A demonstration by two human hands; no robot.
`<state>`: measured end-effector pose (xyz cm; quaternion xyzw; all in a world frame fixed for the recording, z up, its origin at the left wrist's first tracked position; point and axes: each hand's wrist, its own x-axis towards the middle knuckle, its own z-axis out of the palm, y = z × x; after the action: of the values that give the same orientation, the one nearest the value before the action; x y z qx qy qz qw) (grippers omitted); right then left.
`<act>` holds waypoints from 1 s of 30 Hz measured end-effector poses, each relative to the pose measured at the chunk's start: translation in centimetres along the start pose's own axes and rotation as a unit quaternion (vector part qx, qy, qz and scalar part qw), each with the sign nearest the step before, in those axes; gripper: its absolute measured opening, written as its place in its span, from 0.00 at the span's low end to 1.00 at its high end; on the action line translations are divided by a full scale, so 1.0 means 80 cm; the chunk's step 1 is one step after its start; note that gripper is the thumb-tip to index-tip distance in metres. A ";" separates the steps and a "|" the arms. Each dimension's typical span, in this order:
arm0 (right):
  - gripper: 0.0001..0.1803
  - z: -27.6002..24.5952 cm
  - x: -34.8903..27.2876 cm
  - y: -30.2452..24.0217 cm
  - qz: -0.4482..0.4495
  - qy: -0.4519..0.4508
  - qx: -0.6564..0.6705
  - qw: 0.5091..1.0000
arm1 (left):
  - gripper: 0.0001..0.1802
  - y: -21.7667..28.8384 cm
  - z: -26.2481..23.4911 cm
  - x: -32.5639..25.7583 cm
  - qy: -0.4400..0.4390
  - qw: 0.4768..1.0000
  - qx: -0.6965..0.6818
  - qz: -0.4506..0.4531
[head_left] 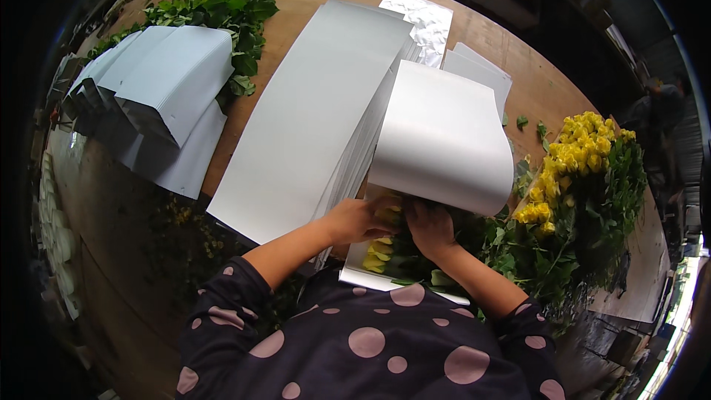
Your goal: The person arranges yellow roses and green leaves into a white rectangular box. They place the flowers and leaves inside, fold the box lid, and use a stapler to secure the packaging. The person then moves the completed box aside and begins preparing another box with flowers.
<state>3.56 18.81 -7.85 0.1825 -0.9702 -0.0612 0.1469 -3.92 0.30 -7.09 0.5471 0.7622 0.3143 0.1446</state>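
Note:
My left hand (357,220) and my right hand (429,224) meet over a small bunch of yellow roses (381,250) that lies on a white cardboard sheet (441,139). The far half of that sheet curls up and over toward me, hiding most of the bunch. Both hands have their fingers pressed on the flower heads under the curled edge. A tall stack of white sheets (311,115) lies just left of my hands.
A big pile of yellow roses (578,170) with green leaves lies at the right on the wooden table (533,81). Wrapped bundles in white paper (167,89) and green foliage (229,7) sit at the far left. Another person (663,104) stands at the far right.

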 end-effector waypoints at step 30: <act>0.07 -0.059 -0.019 -0.026 -0.103 -0.196 0.231 0.947 | 0.19 0.006 0.002 -0.008 -0.018 0.999 -0.029 -0.008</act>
<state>7.03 17.17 -4.16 0.2947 -0.9434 0.1156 -0.0993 -3.28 -0.19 -6.97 0.5421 0.7547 0.3248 0.1763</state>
